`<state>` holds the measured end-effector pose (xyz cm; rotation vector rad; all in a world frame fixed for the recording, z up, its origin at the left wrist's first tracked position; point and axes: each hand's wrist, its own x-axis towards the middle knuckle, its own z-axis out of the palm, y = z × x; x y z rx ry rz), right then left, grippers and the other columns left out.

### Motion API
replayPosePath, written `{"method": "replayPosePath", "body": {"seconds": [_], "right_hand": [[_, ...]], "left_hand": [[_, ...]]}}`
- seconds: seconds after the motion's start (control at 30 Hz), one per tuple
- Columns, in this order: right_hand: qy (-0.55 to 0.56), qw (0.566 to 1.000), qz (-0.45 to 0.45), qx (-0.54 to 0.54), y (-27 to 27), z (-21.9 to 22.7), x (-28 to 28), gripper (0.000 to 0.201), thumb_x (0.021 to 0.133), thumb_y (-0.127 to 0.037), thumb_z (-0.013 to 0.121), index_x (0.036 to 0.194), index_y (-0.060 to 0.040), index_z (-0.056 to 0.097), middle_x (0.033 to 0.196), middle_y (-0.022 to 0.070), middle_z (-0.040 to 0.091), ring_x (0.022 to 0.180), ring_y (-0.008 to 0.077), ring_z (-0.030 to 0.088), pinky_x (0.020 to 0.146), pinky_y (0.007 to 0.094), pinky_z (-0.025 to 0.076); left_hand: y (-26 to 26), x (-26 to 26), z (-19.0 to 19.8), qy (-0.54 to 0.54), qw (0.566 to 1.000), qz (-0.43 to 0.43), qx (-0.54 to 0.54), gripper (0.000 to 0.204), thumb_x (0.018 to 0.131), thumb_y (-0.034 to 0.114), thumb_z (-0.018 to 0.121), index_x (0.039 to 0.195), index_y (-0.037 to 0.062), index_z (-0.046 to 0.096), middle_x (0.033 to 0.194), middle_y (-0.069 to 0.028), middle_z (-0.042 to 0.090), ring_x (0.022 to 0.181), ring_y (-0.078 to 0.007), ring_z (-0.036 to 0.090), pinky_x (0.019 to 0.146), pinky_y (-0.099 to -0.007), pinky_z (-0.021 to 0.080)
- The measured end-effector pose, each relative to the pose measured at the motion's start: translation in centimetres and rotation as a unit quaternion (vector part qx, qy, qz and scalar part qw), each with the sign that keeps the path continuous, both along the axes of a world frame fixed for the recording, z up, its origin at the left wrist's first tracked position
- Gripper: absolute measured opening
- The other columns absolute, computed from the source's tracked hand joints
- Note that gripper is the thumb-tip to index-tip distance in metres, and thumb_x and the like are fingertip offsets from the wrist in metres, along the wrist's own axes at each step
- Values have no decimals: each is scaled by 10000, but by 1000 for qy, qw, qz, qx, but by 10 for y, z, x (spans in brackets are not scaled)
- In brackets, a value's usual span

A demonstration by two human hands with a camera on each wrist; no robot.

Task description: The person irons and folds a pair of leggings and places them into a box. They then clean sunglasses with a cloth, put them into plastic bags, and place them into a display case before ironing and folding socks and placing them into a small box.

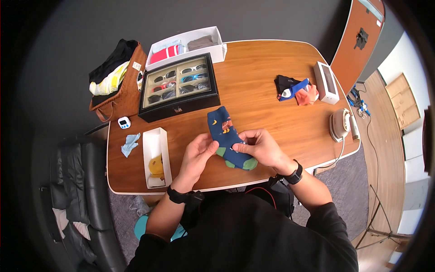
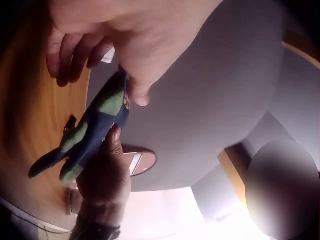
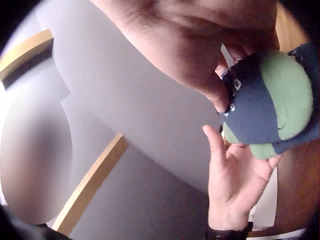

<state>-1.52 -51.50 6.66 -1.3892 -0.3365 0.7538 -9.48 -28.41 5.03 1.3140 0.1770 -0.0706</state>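
Observation:
Navy socks [image 1: 219,119] with green heels and toes and orange and yellow figures are held above the table, layered together. My right hand [image 1: 263,147] pinches them near the green end, thumb on top and fingers underneath. At their other side is my left hand [image 1: 198,156], its fingers extended against the socks. The right wrist view shows the left hand [image 3: 235,185] with palm facing up and thumb apart from the socks [image 3: 250,107]. In the left wrist view, the layered socks [image 2: 95,122] hang between both hands.
A black glasses case [image 1: 156,110] and white box [image 1: 220,52] stand at the back left, beside a brown basket [image 1: 129,97]. Nearer are a narrow white box [image 1: 147,158] and blue cloth [image 1: 130,144]. Folded clothes [image 1: 306,94], another box [image 1: 327,84] and an iron [image 1: 337,124] lie right.

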Motion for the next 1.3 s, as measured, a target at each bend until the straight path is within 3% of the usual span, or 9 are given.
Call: {"method": "replayPosePath", "body": {"seconds": [0.13,0.37,0.43,0.5,0.57,0.63,0.7,1.07,1.3], "right_hand": [[-174,982,-62,-29,5,6,-14,197,954,-86,825,1106,31,781,964,68,764,855,124,733,757,286,577],[-494,832,-146,-206,9,55,9,181,936,-118,819,1098,-38,804,846,88,693,717,204,660,642,371,509],[-251,953,-124,-114,6,61,12,321,1002,-165,764,1298,-46,723,864,67,726,738,159,671,624,342,516],[-87,990,-109,29,4,44,3,480,1054,-214,712,1466,-15,566,890,73,737,751,127,668,630,309,537],[249,933,-211,152,13,13,-8,564,1078,-257,685,1525,10,467,881,73,731,798,148,710,680,301,574],[281,938,-184,87,5,-60,-4,449,1050,-218,714,1383,46,566,899,118,756,857,203,755,745,339,605],[-214,948,-138,-189,6,-85,-6,359,1019,-212,750,1221,62,638,928,166,769,895,276,773,792,396,613],[-528,826,94,-174,-28,-47,-47,426,885,-169,813,1268,-10,714,1286,168,663,1160,365,657,1003,455,552],[-511,831,17,-218,-4,-65,-40,295,914,-239,809,1083,-1,770,1101,155,714,1028,355,696,882,458,591]], "left_hand": [[-3,10,18,-59,996,-25,-62,349,1029,146,758,1318,-32,679,1260,-113,747,1138,-161,695,1017,-336,543],[-3,40,76,-194,980,-14,27,225,917,-41,777,1138,-4,775,1154,-111,797,1073,-230,749,979,-380,585],[4,37,85,-461,750,32,473,245,844,-82,756,1067,16,787,1112,-116,803,1051,-286,758,915,-381,590],[-8,28,65,-530,706,39,469,215,809,-40,715,1005,16,787,1022,-81,793,1032,-279,761,866,-414,576],[-14,19,19,-496,728,-3,473,198,817,-38,707,995,12,779,1047,-93,787,1076,-288,756,910,-425,584],[-5,6,-34,-407,731,-100,538,250,824,-50,695,1059,1,763,1200,-137,756,1225,-318,703,1068,-463,564],[1,-7,-55,-378,725,-157,554,302,802,-79,686,1090,-17,753,1261,-165,737,1278,-335,677,1121,-466,545],[6,-21,-59,-321,802,-165,476,180,931,98,786,1047,-36,754,1302,-178,727,1333,-337,648,1107,-433,549],[4,-14,-59,-216,885,-126,393,151,956,44,745,1049,-75,745,1237,-190,756,1238,-333,705,1062,-415,557]]}}
